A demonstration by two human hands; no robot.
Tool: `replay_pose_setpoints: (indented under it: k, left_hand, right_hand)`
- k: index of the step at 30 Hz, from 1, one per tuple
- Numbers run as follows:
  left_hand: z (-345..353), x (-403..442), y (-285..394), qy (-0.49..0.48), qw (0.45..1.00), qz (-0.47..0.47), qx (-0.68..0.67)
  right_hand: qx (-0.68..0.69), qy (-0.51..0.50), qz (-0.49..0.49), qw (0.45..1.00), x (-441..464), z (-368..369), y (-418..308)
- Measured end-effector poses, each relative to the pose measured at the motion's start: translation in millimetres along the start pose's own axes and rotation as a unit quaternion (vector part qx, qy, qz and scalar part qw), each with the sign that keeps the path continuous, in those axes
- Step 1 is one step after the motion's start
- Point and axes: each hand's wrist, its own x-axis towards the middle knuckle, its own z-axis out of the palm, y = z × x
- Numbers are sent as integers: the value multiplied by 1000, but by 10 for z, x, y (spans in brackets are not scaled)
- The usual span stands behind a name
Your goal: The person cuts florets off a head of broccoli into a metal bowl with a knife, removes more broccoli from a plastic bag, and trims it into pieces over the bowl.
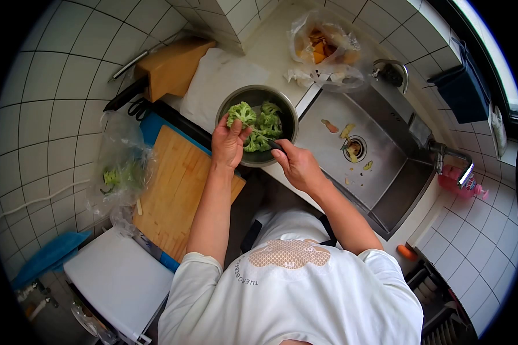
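My left hand is closed round a green broccoli floret, held over the left side of a round metal bowl. More broccoli pieces lie inside the bowl. In my right hand, at the bowl's near right rim, is a black-handled tool; it points left toward the broccoli, and its working end cannot be made out. Beneath my left forearm lies a wooden cutting board.
To the right, a steel sink has peel scraps round its drain. A plastic bag with orange peelings stands behind it. On the left are a wooden knife block and a clear bag with greens. A pink bottle stands far right.
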Motion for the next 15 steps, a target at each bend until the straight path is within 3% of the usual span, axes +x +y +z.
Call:
replay_pose_setpoints:
  k: [15]
  left_hand:
    - [48, -22, 15, 9, 999, 33, -14]
  right_hand:
    - [10, 33, -9, 999, 8, 39, -65]
